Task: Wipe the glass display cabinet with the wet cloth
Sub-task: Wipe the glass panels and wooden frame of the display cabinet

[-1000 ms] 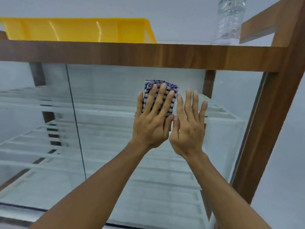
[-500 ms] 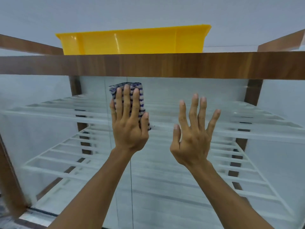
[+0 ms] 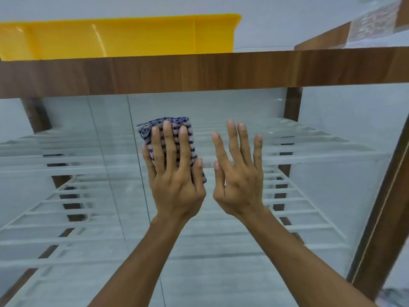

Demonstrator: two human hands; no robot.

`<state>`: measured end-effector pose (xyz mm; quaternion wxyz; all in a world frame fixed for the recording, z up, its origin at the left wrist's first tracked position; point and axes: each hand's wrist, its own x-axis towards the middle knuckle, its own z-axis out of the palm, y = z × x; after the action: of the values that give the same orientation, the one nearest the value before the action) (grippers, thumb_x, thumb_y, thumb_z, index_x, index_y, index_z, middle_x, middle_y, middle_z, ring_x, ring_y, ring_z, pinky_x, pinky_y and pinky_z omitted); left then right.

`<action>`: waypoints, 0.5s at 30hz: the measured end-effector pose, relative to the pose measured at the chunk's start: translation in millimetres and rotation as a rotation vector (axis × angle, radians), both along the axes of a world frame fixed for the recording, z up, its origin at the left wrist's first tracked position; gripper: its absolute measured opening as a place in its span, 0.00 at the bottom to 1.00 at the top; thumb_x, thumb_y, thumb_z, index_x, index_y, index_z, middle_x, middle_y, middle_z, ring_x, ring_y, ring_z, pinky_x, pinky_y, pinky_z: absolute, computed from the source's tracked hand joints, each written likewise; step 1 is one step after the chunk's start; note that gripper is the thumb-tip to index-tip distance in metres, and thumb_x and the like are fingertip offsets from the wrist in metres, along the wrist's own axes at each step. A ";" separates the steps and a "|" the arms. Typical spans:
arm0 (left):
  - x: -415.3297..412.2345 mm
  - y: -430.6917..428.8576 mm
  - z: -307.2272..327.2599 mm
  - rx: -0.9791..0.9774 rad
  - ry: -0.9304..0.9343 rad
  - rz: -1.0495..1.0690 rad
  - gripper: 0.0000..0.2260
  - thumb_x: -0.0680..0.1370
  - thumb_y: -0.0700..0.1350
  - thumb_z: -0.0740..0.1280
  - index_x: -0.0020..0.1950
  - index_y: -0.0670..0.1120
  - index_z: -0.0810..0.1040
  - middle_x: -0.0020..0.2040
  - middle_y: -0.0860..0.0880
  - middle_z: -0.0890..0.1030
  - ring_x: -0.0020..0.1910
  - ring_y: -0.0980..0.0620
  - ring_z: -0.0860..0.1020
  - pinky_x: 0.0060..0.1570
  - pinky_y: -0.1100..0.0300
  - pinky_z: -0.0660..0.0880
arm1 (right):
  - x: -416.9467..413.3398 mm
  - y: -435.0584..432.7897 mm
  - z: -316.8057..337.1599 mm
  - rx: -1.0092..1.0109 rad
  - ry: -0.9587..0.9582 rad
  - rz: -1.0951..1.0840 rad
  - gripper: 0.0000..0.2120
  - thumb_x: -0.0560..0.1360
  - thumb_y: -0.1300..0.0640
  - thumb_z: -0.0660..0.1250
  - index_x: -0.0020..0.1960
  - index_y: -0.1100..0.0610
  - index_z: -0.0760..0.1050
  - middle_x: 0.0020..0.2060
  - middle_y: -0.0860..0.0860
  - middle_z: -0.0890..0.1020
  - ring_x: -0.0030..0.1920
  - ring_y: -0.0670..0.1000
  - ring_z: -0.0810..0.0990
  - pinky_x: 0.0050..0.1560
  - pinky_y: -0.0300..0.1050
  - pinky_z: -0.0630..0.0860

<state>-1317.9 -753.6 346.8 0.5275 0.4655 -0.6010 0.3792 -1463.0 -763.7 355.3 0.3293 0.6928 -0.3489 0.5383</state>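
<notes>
Cloth [image 3: 145, 132] lies mostly hidden beneath left hand [image 3: 176, 182] against glass [image 3: 221, 107].

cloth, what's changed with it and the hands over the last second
The left hand slid the checked cloth leftward across the glass to the panel seam, then a little back right and lower. The right hand, at first touching the left, spread away and has now drawn close again with a gap between. Unchanged: left fingers flat on the cloth, right hand open and empty, yellow tray on top.
</notes>
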 end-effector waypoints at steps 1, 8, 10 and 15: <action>-5.5 -0.2 -7.7 0.011 -0.074 -0.011 0.27 0.85 0.50 0.57 0.83 0.42 0.58 0.83 0.40 0.55 0.83 0.41 0.49 0.81 0.39 0.48 | -7.4 -0.5 -1.6 0.001 0.004 -0.012 0.26 0.82 0.58 0.59 0.79 0.59 0.63 0.80 0.62 0.60 0.81 0.61 0.54 0.80 0.67 0.46; -62.2 -7.2 11.2 -0.015 -0.076 0.006 0.26 0.85 0.50 0.57 0.82 0.42 0.60 0.82 0.39 0.58 0.82 0.37 0.55 0.81 0.38 0.51 | -73.2 -6.9 -6.0 -0.004 0.014 -0.087 0.24 0.84 0.55 0.53 0.80 0.58 0.61 0.80 0.62 0.59 0.81 0.59 0.53 0.80 0.65 0.45; -100.2 -5.7 16.6 -0.006 -0.176 -0.040 0.26 0.86 0.50 0.55 0.83 0.43 0.58 0.83 0.40 0.56 0.82 0.39 0.55 0.81 0.39 0.50 | -89.1 -7.8 -6.0 -0.024 -0.005 -0.077 0.24 0.84 0.55 0.53 0.79 0.60 0.61 0.79 0.63 0.60 0.81 0.59 0.54 0.80 0.66 0.48; -119.7 -6.7 -17.7 0.030 -0.330 -0.042 0.27 0.85 0.49 0.60 0.83 0.44 0.60 0.83 0.42 0.56 0.84 0.42 0.50 0.81 0.39 0.49 | -176.4 -14.6 -6.6 -0.004 -0.090 -0.167 0.26 0.84 0.56 0.53 0.80 0.59 0.58 0.79 0.64 0.60 0.81 0.62 0.53 0.79 0.70 0.50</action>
<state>-1437.6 -760.2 329.0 0.4226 0.3920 -0.6946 0.4304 -1639.3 -778.4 348.7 0.3582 0.6360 -0.4188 0.5402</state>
